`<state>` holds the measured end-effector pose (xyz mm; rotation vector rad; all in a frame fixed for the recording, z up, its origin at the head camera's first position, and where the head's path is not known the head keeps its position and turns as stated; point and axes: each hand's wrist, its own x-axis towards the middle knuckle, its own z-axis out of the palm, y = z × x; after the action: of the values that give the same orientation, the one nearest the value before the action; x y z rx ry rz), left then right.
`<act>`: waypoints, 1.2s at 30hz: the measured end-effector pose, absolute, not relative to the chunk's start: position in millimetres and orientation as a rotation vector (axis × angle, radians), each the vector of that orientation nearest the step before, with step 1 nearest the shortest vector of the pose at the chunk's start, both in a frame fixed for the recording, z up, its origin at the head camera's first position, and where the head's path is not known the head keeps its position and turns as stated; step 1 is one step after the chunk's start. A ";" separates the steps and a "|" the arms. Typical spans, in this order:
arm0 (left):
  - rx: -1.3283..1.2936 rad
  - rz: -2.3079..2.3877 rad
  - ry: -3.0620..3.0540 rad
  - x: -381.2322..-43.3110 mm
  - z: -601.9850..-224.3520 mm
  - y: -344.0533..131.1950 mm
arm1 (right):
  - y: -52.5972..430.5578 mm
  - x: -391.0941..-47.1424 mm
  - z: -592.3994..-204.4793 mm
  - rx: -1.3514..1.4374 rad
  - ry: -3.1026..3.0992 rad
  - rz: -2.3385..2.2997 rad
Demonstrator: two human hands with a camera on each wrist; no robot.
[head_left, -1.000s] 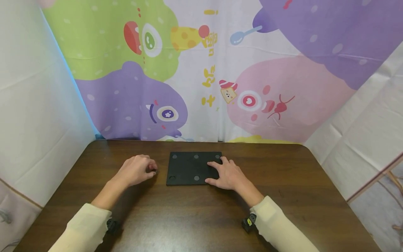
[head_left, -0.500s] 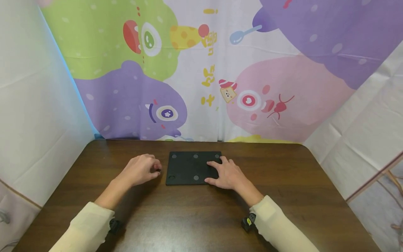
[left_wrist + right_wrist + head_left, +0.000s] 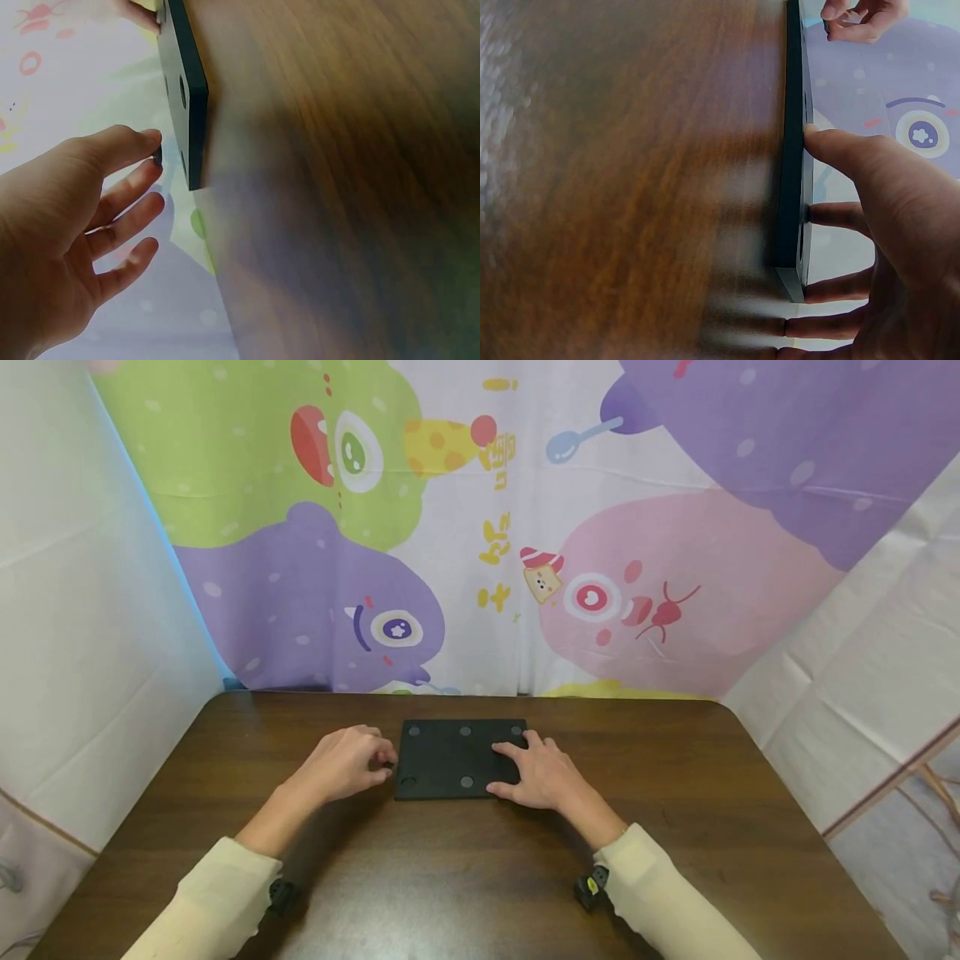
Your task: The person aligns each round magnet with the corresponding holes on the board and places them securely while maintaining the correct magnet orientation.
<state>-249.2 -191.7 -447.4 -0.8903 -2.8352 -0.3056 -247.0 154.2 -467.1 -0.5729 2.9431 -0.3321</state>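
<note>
A flat black rectangular plate (image 3: 438,760) lies on the table, with several round grey spots along its edges; the spot at its near left corner (image 3: 408,782) looks darker, like a round recess. Just left of the plate, my left hand (image 3: 347,764) hovers, pinching a small dark disc-like piece (image 3: 157,156) between thumb and index finger, its other fingers loosely bent. My right hand (image 3: 546,774) rests on the plate's right end with fingers spread, thumb near the front edge. In the right wrist view the right thumb touches the plate's upper face.
The brown wooden table (image 3: 450,877) has a cartoon-printed curtain (image 3: 480,527) along its far edge. White cloth walls (image 3: 90,568) stand at both sides. Each wrist carries a small black camera (image 3: 591,887).
My left hand has moved right, closer to the plate's left edge, with the small dark piece in its pinch. The right hand and plate stay in place.
</note>
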 end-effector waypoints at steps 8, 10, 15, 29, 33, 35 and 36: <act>-0.933 -0.286 -2.823 -248.4 -448.0 -184.4 | 154.9 -246.5 -466.0 -0.575 2.936 -0.343; -0.941 -0.288 -2.820 -248.4 -448.6 -183.0 | 154.7 -245.9 -464.9 -0.576 2.939 -0.338; -0.954 -0.306 -2.818 -248.1 -449.8 -179.7 | 154.1 -247.0 -466.7 -0.562 2.929 -0.332; -0.972 -0.338 -2.833 -245.8 -454.4 -172.2 | 154.1 -247.7 -467.5 -0.559 2.934 -0.322; -0.976 -0.331 -2.846 -244.8 -456.4 -170.5 | 154.3 -247.4 -467.6 -0.557 2.932 -0.324; -0.979 -0.326 -2.851 -245.1 -458.1 -170.3 | 154.3 -247.3 -467.5 -0.553 2.930 -0.322; -0.979 -0.325 -2.854 -245.3 -458.9 -170.2 | 154.3 -247.3 -467.3 -0.551 2.929 -0.322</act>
<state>-245.3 -170.2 -458.9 -0.9786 -2.8535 -0.3246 -247.3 154.3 -467.3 -0.5513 2.9294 -0.3223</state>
